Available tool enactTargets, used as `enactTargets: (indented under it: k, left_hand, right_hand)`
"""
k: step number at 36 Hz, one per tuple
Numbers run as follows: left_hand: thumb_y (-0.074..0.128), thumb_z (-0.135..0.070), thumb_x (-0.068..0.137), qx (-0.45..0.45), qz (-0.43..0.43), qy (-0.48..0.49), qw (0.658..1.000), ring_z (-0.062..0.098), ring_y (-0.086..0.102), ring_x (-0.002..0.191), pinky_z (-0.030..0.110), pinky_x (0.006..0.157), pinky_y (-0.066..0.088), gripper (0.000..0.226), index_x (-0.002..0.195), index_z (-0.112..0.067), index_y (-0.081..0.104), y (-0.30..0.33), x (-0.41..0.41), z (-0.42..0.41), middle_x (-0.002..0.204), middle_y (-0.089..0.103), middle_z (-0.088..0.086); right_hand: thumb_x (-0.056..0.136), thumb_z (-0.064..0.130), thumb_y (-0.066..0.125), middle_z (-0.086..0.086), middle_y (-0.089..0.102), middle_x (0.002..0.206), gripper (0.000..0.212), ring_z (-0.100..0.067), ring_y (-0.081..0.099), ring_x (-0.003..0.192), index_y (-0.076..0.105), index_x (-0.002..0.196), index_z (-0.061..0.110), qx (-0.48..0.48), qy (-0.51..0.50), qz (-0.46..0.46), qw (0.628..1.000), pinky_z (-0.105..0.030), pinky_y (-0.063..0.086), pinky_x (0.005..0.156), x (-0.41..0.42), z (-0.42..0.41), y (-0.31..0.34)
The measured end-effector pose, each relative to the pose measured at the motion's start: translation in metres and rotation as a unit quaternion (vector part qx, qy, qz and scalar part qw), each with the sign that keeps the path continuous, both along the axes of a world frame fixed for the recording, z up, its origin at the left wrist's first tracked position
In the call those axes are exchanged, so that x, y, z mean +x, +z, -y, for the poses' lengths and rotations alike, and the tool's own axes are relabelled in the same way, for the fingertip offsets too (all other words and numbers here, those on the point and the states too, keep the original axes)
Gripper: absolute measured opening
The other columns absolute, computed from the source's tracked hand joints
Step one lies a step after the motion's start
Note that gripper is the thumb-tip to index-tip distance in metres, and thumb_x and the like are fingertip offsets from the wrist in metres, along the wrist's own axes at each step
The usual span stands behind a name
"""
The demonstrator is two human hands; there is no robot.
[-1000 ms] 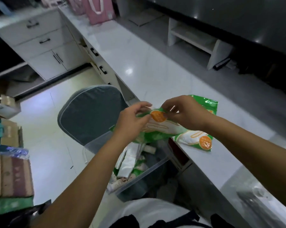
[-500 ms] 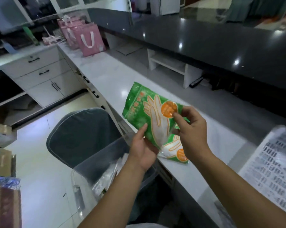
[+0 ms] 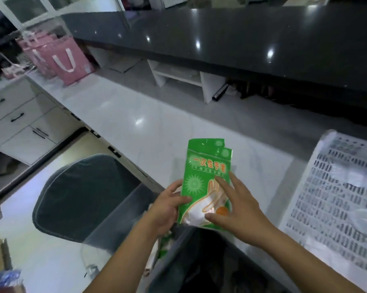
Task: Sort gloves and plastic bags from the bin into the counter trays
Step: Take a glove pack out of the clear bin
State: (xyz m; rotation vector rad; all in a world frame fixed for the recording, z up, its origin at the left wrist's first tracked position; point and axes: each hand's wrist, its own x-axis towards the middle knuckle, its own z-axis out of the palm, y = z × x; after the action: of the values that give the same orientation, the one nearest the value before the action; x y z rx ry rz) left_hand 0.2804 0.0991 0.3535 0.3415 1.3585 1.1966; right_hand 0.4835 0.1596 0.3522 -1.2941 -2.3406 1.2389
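Glove packs (image 3: 205, 176): we now have two green packets squared up into one stack, the back one peeking out at the top edge, held upright-ish over the near edge of the worktop (image 3: 136, 115). Half a second ago only the front packet was up and tilted, with the second one lying flat on the worktop under it; a second ago both hands were still tugging a packet out just above the bin. So the change: the second packet has come off the worktop and joined the first. Our left hand (image 3: 167, 205) pinches the stack at its left edge, thumb on the front face, fingers behind. Our right hand (image 3: 233, 205) lies spread on the front, fingers straight and pressing the lower right part, thumb at the bottom edge; it is not wrapped round anything. Neither packet touches a tray yet. The bin (image 3: 119, 227) sits below and left of the hands, with more packets partly visible inside, so sorting is far from done. The white slotted tray (image 3: 334, 187) has come into view at right on the worktop, near the stack; we judge it the likely drop spot, a short move rightward. Pink bags (image 3: 66, 60) stand far back on the worktop.
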Motion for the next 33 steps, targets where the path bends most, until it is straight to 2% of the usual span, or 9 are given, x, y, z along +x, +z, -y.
enactTargets:
  k: [6,10,12,15,18,20,23,29,33]
  left_hand:
    - [0.059,0.013,0.084,0.004,-0.010,-0.020,1.000,0.041,0.065,0.104,0.052,0.089,0.053,0.057,0.134,-0.013,0.055,-0.012,-0.022,-0.038,0.121,0.067,0.026]
    - [0.064,0.009,0.083,-0.067,-0.262,-0.074,0.960,0.034,0.069,0.095,0.045,0.085,0.058,0.054,0.134,-0.009,0.057,-0.025,-0.032,-0.060,0.106,0.071,0.014]
    - [0.069,0.003,0.081,-0.086,-0.320,-0.110,0.937,0.022,0.068,0.086,0.029,0.072,0.059,0.062,0.138,-0.014,0.054,-0.029,-0.038,-0.064,0.102,0.064,0.002]
    - [0.068,0.008,0.079,-0.076,-0.279,-0.119,0.950,0.006,0.062,0.081,0.013,0.054,0.050,0.075,0.146,-0.017,0.043,-0.035,-0.050,-0.071,0.099,0.058,-0.005]
    - [0.067,0.003,0.085,-0.091,-0.211,-0.096,0.969,0.023,0.067,0.097,0.034,0.074,0.058,0.076,0.151,-0.015,0.035,-0.038,-0.061,-0.082,0.123,0.060,0.010]
    - [0.067,-0.001,0.088,-0.104,-0.140,-0.067,0.982,0.027,0.067,0.096,0.035,0.063,0.057,0.069,0.149,-0.013,0.037,-0.035,-0.067,-0.091,0.128,0.061,0.016]
    - [0.067,-0.003,0.089,-0.126,-0.089,-0.079,0.985,0.021,0.069,0.080,0.027,0.051,0.054,0.061,0.144,-0.011,0.042,-0.029,-0.074,-0.105,0.118,0.067,0.019]
    - [0.064,0.000,0.089,-0.130,-0.060,-0.156,0.977,0.021,0.071,0.078,0.036,0.081,0.052,0.031,0.120,-0.003,0.064,-0.033,-0.079,-0.118,0.092,0.077,0.009]
    - [0.065,0.006,0.085,-0.088,-0.036,-0.137,0.986,0.024,0.073,0.075,0.032,0.064,0.057,0.039,0.121,-0.009,0.060,-0.036,-0.075,-0.119,0.101,0.075,0.014]
  right_hand:
    - [0.092,0.064,0.046,0.004,-0.004,0.167,0.073,-0.019,-0.003,0.152,0.014,0.154,0.044,0.085,-0.011,0.045,0.995,-0.047,0.014,0.120,-0.039,-0.030,-0.018]
    - [0.096,0.061,0.039,0.005,-0.006,0.167,0.067,-0.022,-0.007,0.152,0.012,0.155,0.045,0.079,0.012,0.118,0.990,-0.053,0.010,0.119,-0.060,-0.052,-0.038]
    - [0.097,0.059,0.038,0.005,-0.009,0.167,0.068,-0.021,-0.010,0.152,0.006,0.155,0.045,0.080,0.039,0.162,0.983,-0.055,0.007,0.119,-0.066,-0.056,-0.050]
    - [0.098,0.059,0.034,0.006,-0.011,0.166,0.068,-0.020,-0.013,0.152,-0.001,0.155,0.047,0.090,0.041,0.175,0.980,-0.054,0.007,0.119,-0.068,-0.053,-0.064]
    - [0.097,0.061,0.032,0.006,-0.010,0.167,0.068,-0.020,-0.012,0.152,-0.002,0.154,0.048,0.097,0.030,0.175,0.979,-0.051,0.006,0.121,-0.066,-0.049,-0.071]
    - [0.096,0.063,0.031,0.007,-0.010,0.166,0.068,-0.019,-0.011,0.152,-0.003,0.153,0.049,0.101,0.025,0.178,0.979,-0.050,0.006,0.121,-0.065,-0.048,-0.073]
    - [0.096,0.064,0.029,0.009,-0.009,0.166,0.067,-0.017,-0.010,0.152,-0.003,0.153,0.051,0.103,0.021,0.175,0.979,-0.050,0.005,0.121,-0.065,-0.047,-0.074]
    - [0.093,0.066,0.031,0.012,-0.009,0.165,0.067,-0.015,-0.011,0.152,-0.001,0.151,0.054,0.077,0.010,0.146,0.986,-0.050,0.003,0.121,-0.063,-0.049,-0.074]
    - [0.088,0.066,0.041,0.010,-0.001,0.166,0.074,-0.015,-0.003,0.152,0.010,0.153,0.050,0.040,-0.016,0.113,0.993,-0.050,0.012,0.121,-0.059,-0.051,-0.064]
